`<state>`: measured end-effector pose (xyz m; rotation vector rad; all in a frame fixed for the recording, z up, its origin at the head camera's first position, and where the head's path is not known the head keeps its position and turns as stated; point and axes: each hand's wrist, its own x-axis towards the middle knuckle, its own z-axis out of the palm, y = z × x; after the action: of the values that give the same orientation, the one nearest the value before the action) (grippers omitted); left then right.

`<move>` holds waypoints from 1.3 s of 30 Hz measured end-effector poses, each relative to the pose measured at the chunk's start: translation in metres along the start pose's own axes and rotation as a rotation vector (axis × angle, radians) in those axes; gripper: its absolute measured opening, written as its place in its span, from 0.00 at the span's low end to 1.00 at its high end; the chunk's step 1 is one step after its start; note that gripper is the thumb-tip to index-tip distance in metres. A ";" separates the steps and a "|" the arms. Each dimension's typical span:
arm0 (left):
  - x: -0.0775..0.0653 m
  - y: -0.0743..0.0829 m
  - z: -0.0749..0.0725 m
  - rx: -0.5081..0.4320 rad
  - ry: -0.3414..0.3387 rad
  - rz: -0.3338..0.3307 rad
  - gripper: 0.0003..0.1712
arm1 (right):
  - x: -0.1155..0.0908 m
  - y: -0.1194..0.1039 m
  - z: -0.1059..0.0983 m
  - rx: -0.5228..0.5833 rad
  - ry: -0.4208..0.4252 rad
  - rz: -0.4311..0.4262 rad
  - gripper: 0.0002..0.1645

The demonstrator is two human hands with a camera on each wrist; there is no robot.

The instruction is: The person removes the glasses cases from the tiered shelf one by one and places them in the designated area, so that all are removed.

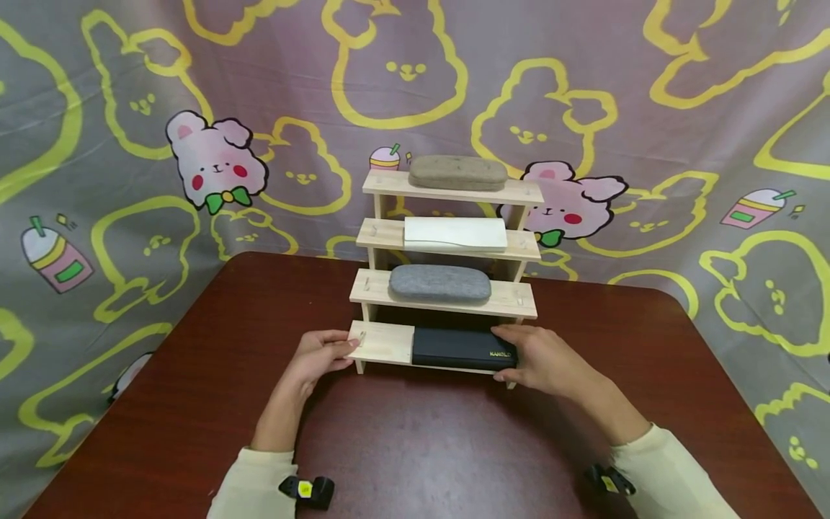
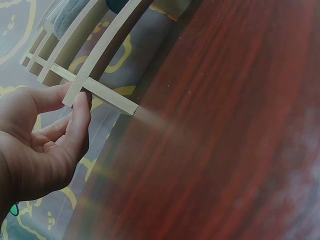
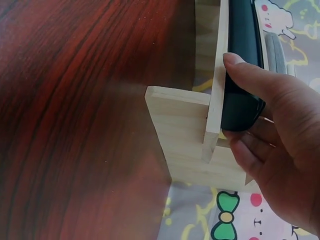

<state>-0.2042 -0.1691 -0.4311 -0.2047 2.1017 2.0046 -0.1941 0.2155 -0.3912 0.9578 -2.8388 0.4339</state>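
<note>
A pale wooden four-tier rack (image 1: 382,342) stands on the table. My left hand (image 1: 322,355) pinches the left end of its lowest board between thumb and fingers; the left wrist view shows the fingertips (image 2: 80,107) on the board's end. On that same board lies a black glasses case (image 1: 454,346) with gold lettering, toward the right side. My right hand (image 1: 545,360) holds the right end of this case, and in the right wrist view its thumb (image 3: 240,67) lies along the front edge.
Above sit a grey fabric case (image 1: 441,282), a white case (image 1: 455,234) and a brown case (image 1: 457,173), one per tier. The dark red-brown table (image 1: 421,447) extends in front and to both sides. A patterned curtain (image 1: 292,86) hangs behind.
</note>
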 end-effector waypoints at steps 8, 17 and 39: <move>0.001 -0.001 0.000 -0.003 0.000 0.005 0.27 | -0.002 0.001 0.003 -0.003 0.006 -0.006 0.44; 0.001 -0.002 0.000 -0.007 0.000 -0.001 0.27 | -0.002 0.005 0.009 0.023 0.035 -0.007 0.42; 0.004 -0.003 -0.002 -0.020 0.002 0.003 0.27 | -0.011 0.022 0.026 0.450 0.227 0.062 0.38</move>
<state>-0.2071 -0.1709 -0.4350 -0.2066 2.0855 2.0283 -0.1994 0.2303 -0.4230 0.8161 -2.6156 1.1454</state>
